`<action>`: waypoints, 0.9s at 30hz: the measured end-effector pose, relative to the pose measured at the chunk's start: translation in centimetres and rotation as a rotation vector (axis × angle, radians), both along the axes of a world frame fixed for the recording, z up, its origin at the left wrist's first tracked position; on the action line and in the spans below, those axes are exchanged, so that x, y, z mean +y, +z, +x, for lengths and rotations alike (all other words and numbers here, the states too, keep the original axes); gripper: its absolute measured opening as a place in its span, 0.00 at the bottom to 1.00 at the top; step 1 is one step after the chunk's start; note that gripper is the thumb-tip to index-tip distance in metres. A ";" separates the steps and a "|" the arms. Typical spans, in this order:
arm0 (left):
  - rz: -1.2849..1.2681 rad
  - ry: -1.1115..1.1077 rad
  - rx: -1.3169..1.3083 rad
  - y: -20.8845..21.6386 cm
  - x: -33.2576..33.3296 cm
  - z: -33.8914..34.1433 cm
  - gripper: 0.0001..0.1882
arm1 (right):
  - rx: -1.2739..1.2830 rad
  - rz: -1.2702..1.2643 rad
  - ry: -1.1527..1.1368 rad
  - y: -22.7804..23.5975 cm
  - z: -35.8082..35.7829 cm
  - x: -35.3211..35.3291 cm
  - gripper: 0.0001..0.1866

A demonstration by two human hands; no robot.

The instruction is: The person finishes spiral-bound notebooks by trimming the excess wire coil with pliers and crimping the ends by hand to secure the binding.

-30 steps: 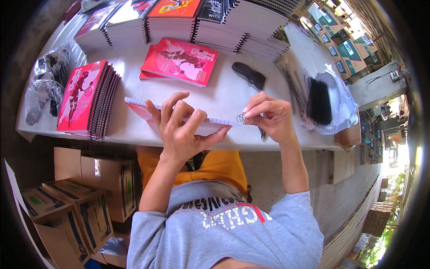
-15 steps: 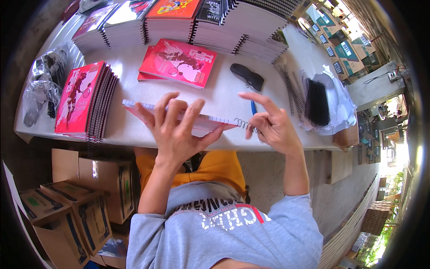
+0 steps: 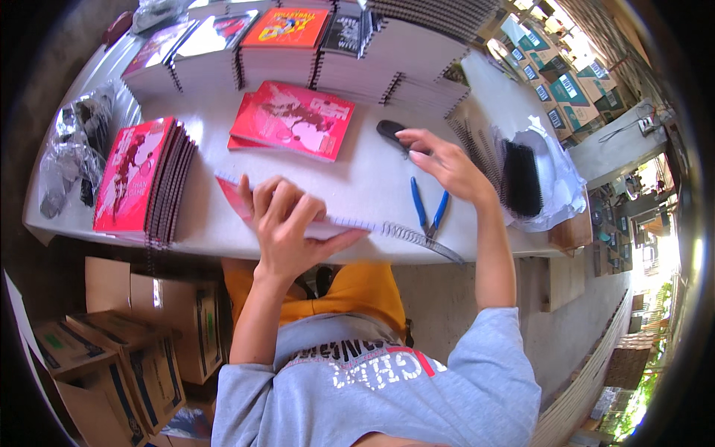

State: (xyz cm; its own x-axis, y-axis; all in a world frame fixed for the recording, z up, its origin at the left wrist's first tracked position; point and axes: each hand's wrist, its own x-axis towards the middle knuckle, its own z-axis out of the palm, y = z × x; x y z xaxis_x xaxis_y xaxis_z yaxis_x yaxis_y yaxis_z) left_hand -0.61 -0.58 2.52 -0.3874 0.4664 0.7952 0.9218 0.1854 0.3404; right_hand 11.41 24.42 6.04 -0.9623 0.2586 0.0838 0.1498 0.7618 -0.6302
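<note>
I seem to be partway through feeding the wire coil (image 3: pixel 417 236) into the notebook (image 3: pixel 350 222), and the next move likely calls for keeping both aligned. My left hand (image 3: pixel 281 231) pinches the notebook above the near edge of the surface (image 3: pixel 372 182), its long axis running left to right, coil trailing right and nearer. My right hand (image 3: pixel 449 167) is at the black object (image 3: pixel 389 130), farther off; I cannot tell whether it grips.

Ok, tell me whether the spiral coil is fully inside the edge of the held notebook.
No, a length of the spiral coil sticks out past the right end of the notebook in the left hand.
</note>
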 end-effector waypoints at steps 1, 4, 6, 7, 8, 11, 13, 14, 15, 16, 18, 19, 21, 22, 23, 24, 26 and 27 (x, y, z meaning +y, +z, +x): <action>0.004 -0.023 -0.004 -0.2 -0.1 0.3 0.24 | -0.020 0.271 -0.073 -1.7 -0.2 3.1 0.24; 0.020 0.022 0.075 -1.5 -1.1 0.2 0.25 | -0.135 0.464 -0.301 -9.0 -2.1 5.3 0.29; 0.026 0.063 0.068 -0.4 -1.0 0.9 0.26 | 0.128 0.513 -0.355 -11.1 -3.0 5.2 0.24; 0.004 0.108 0.036 0.0 -0.8 1.4 0.28 | 0.174 0.460 -0.354 -11.2 -3.0 5.3 0.23; 0.010 0.099 0.044 0.0 -0.3 1.6 0.28 | 0.219 0.410 -0.353 -11.1 -2.9 5.4 0.22; 0.033 0.119 -0.021 -0.2 0.3 1.5 0.31 | 0.390 -0.682 -0.249 -6.3 -2.1 2.4 0.21; 0.058 0.125 -0.021 -0.1 0.3 1.4 0.32 | 0.543 -1.097 0.148 -2.6 0.1 -1.8 0.20; 0.057 0.116 -0.024 -0.4 0.3 1.3 0.32 | 0.611 -1.280 0.459 -2.4 0.3 -3.5 0.15; 0.049 0.112 -0.033 -0.5 0.0 1.1 0.31 | 0.501 -1.133 0.474 -2.3 0.3 -5.3 0.12; 0.044 0.096 -0.044 -0.5 0.1 1.1 0.31 | 0.403 -0.970 0.486 -2.0 0.7 -6.9 0.10; 0.040 0.078 -0.051 -0.2 0.2 1.3 0.31 | 0.272 -0.579 0.164 -4.1 0.8 -6.4 0.13; 0.032 0.084 -0.055 -0.1 0.0 1.3 0.31 | 0.268 -0.350 -0.025 -4.0 0.1 -6.2 0.13; 0.011 0.075 -0.051 -0.1 -0.2 1.1 0.31 | 0.491 -0.614 0.231 -3.0 0.7 -6.9 0.10; -0.003 0.071 -0.055 -0.1 -0.3 1.0 0.30 | 0.590 -0.665 0.339 -1.8 0.7 -7.9 0.09; -0.016 0.070 -0.057 0.0 -0.5 1.0 0.30 | 0.685 -0.715 0.453 -0.5 0.7 -8.8 0.08; -0.042 0.066 -0.075 0.1 -0.7 0.9 0.30 | 0.687 -0.728 0.446 -1.2 0.3 -8.4 0.08; -0.051 0.030 -0.090 0.3 -0.3 1.1 0.30 | 0.261 -0.244 -0.074 -3.3 -0.1 -6.3 0.09; -0.024 0.014 -0.104 0.4 -0.3 1.1 0.29 | 0.355 -0.434 -0.055 -3.8 0.3 -5.6 0.11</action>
